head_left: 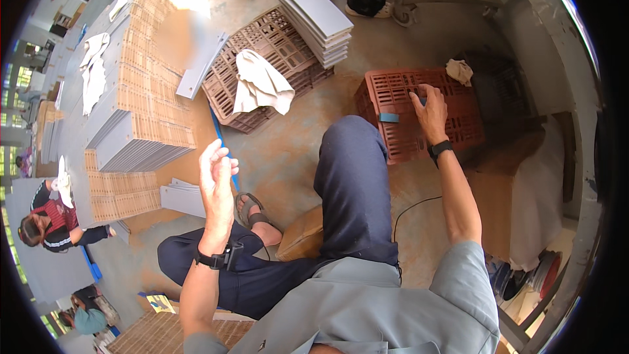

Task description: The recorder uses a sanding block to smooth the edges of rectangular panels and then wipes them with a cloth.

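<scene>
My left hand (pixel 217 174) is raised beside the tall stack of grey panels, palm turned inward. Its fingers are loosely bent and apart, with nothing plainly held; a bit of blue shows by the fingertips. Over the reddish plastic crate (pixel 406 144) at right, my right hand (pixel 431 115) has its fingers curled. Something small and dark blue shows between thumb and fingers, too hidden to name. Left of that hand, a small blue block (pixel 388 118) lies on the crate. A crumpled cream cloth (pixel 459 73) sits at the crate's far corner.
Grey panels with brown card layers (pixel 141 121) are stacked at left. A brown crate (pixel 272 33) bears a white cloth (pixel 259 85) and a pile of grey boards (pixel 314 10). A cardboard box (pixel 491 210) stands right. People are at far left and at the top.
</scene>
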`<state>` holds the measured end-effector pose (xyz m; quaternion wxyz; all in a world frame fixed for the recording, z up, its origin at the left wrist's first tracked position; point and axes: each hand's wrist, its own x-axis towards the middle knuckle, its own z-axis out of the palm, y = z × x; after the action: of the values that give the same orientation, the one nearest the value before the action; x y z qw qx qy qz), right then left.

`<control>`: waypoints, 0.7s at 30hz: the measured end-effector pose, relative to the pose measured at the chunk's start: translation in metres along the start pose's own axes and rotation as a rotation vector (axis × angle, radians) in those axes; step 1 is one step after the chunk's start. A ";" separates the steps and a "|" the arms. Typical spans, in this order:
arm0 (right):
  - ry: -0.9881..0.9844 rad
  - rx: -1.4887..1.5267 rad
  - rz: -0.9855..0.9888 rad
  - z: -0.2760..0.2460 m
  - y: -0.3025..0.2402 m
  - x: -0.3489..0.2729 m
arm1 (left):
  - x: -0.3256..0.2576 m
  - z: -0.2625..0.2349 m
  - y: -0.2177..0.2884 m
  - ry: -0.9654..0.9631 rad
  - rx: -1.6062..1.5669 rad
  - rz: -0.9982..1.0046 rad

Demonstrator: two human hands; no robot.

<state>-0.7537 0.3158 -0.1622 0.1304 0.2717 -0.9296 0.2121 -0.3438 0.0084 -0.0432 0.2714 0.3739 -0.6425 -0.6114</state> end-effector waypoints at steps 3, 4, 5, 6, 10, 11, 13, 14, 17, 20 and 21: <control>-0.096 0.193 -0.116 0.002 -0.058 0.012 | 0.013 0.020 0.014 -0.053 -0.107 -0.034; -0.155 0.323 -0.161 0.004 -0.081 0.018 | 0.019 0.025 0.021 -0.091 -0.159 -0.023; -0.278 0.373 -0.213 0.005 -0.117 0.024 | 0.024 0.025 0.028 -0.097 -0.174 -0.025; -0.433 0.457 -0.158 0.012 -0.148 0.028 | 0.029 0.025 0.032 -0.101 -0.162 0.002; -0.421 0.463 -0.466 0.094 -0.268 0.035 | 0.037 0.007 0.036 0.023 -0.173 0.089; -0.443 0.421 -0.434 0.102 -0.280 0.039 | 0.041 0.017 0.028 0.011 -0.280 0.092; -0.398 0.410 -0.426 0.140 -0.289 0.047 | 0.049 0.035 0.015 -0.029 -0.338 0.166; -0.347 0.313 -0.416 0.156 -0.281 0.053 | 0.057 0.051 0.008 -0.025 -0.301 0.204; -0.526 0.212 -0.345 0.179 -0.313 0.051 | 0.060 0.047 0.019 0.062 -0.219 0.181; -0.351 0.478 -0.483 0.223 -0.283 0.064 | 0.065 0.040 0.019 0.118 -0.215 0.251; -0.409 0.612 -0.442 0.214 -0.293 0.070 | 0.065 0.035 0.023 0.144 -0.240 0.222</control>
<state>-0.6742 -0.0385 -0.2302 -0.1007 0.5270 -0.7499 0.3870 -0.4120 -0.0245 -0.0312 0.4251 0.3082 -0.5814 -0.6215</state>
